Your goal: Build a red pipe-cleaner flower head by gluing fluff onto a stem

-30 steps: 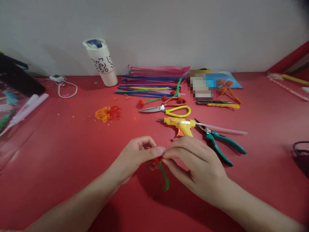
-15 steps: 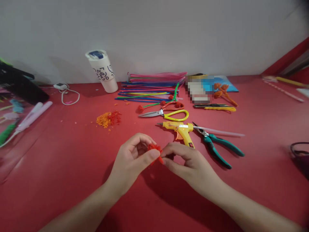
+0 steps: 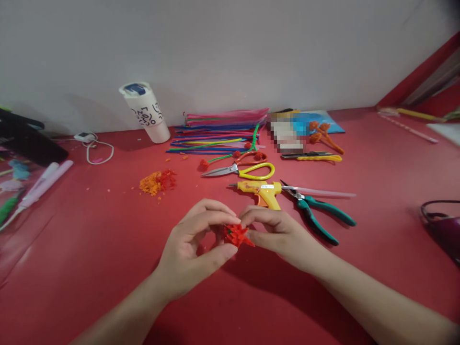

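2 bare hands meet just below the middle of the frame, both on a small red flower with pointed fuzzy petals and a bit of green showing at its left side; the left hand is half open, its fingers arched above the flower and its thumb below, the tips of thumb and forefinger at the flower's edges; the right hand is more closed, thumb and forefinger pinching the flower's right side, the other fingers curled and partly hidden; dark blue characters run around the white tumbler at upper left, too blurred to read; the yellow glue gun, just above the right hand, bears a white label with print too small to make out; a package right of upper centre is pixelated; the red tabletop stretches from its back edge at the grey wall down to the bottom of the frame; scissors and green-handled pliers border the hands above and to the right, with orange and red clippings at left of centre, well apart from the left hand
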